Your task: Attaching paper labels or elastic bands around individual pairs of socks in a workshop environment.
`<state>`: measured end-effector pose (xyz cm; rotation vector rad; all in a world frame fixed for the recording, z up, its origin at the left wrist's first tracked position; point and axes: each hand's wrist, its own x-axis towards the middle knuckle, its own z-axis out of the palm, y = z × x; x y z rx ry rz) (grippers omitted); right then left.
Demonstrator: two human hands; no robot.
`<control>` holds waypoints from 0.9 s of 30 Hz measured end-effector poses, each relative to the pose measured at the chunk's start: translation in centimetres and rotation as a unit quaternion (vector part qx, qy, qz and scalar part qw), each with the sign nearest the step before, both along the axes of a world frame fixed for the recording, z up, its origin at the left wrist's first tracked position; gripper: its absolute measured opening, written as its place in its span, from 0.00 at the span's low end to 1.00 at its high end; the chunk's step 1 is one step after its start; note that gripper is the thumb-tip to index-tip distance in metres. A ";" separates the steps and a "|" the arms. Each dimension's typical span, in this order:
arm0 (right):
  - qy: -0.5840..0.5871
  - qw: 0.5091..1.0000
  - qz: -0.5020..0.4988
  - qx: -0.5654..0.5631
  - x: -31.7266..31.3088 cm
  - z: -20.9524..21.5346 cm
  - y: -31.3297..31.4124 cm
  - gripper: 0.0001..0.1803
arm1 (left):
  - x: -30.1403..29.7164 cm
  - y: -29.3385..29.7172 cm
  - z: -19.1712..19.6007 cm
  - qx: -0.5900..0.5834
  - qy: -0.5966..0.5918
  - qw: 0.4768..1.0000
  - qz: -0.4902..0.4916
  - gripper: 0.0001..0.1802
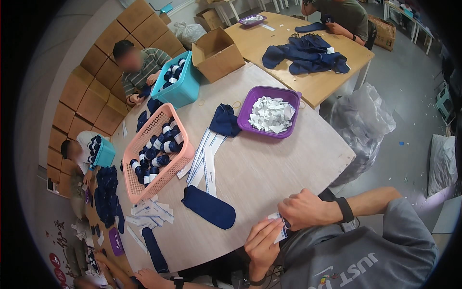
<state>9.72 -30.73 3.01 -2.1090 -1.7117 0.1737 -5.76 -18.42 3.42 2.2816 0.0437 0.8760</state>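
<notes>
Down at the near edge of the table [269, 168], the person's two hands meet over a small white paper label [280, 230]. Their left hand [262, 245] pinches the label's lower edge between thumb and fingers, while the right hand [303, 209], wearing a dark wristband, is closed in a loose fist over its upper end, as if to steady the strip close to the body where it can be seen well.

Just left of that grip lies a flat navy sock [208, 206], within easy reach. Farther out from the hands, a fan of long white paper bands [204, 161] is spread beside a pink basket [156, 154] filled with rolled, banded socks, so finished pieces seem to collect there. Beyond the bands sits a folded navy sock [224, 120] next to a purple tray [269, 111] heaped with small white labels, probably the supply the held one came from.

Across the table another person works beside a teal basket [179, 82], and a heap of navy socks [308, 54] covers the far wooden table.
</notes>
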 end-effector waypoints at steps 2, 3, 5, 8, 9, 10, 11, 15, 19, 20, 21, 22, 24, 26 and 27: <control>0.040 0.999 0.008 0.009 0.1 0.2 0.0 0.12 | -0.1 0.0 0.2 0.002 -0.014 1.000 -0.005 0.11; 0.039 0.999 0.006 0.009 0.1 0.4 0.0 0.12 | -0.3 0.0 0.3 0.003 -0.030 1.000 -0.008 0.11; 0.057 0.998 0.014 0.033 0.0 0.7 -0.1 0.13 | -0.6 -0.2 0.8 0.024 -0.032 0.999 -0.008 0.11; 0.064 0.997 0.028 0.036 -0.4 1.1 0.0 0.13 | -1.4 -0.4 2.1 0.087 -0.026 0.996 -0.002 0.12; 0.065 0.997 0.026 0.035 -0.3 1.1 0.0 0.13 | -1.4 -0.4 2.3 0.124 -0.021 0.992 -0.007 0.12; 0.061 0.997 0.025 0.046 -0.2 1.2 0.0 0.13 | -1.3 -0.5 2.5 0.124 -0.020 0.992 -0.008 0.12; 0.057 0.996 0.024 0.057 -0.2 1.3 0.0 0.13 | -1.2 -0.6 2.7 0.142 -0.020 0.990 -0.008 0.13; 0.077 0.995 0.033 0.049 -0.1 1.9 -0.2 0.13 | -1.4 -0.6 3.0 0.152 -0.028 0.988 -0.020 0.16; 0.112 0.991 0.060 0.038 0.0 2.9 -0.3 0.14 | -2.2 -0.3 3.5 0.150 -0.026 0.988 -0.040 0.15; 0.119 0.990 0.066 0.042 -0.1 3.2 -0.3 0.14 | -2.6 0.0 3.5 0.168 -0.034 0.983 -0.061 0.15; 0.119 0.990 0.065 0.042 -0.1 3.4 -0.4 0.14 | -2.7 0.1 3.5 0.184 -0.043 0.978 -0.083 0.19; 0.126 0.989 0.062 0.036 -0.1 3.6 -0.4 0.14 | -2.5 0.0 3.4 0.184 -0.043 0.978 -0.084 0.19; 0.134 0.989 0.061 0.031 0.1 4.0 -0.4 0.14 | -2.0 -0.3 3.2 0.137 -0.042 0.989 -0.036 0.15; 0.163 0.985 0.053 -0.001 0.3 4.3 -0.2 0.14 | -1.2 -0.2 3.0 0.107 -0.036 0.993 -0.026 0.13; 0.162 0.985 0.053 0.000 0.4 4.2 -0.2 0.14 | -0.9 -0.1 2.9 0.077 -0.031 0.996 -0.016 0.12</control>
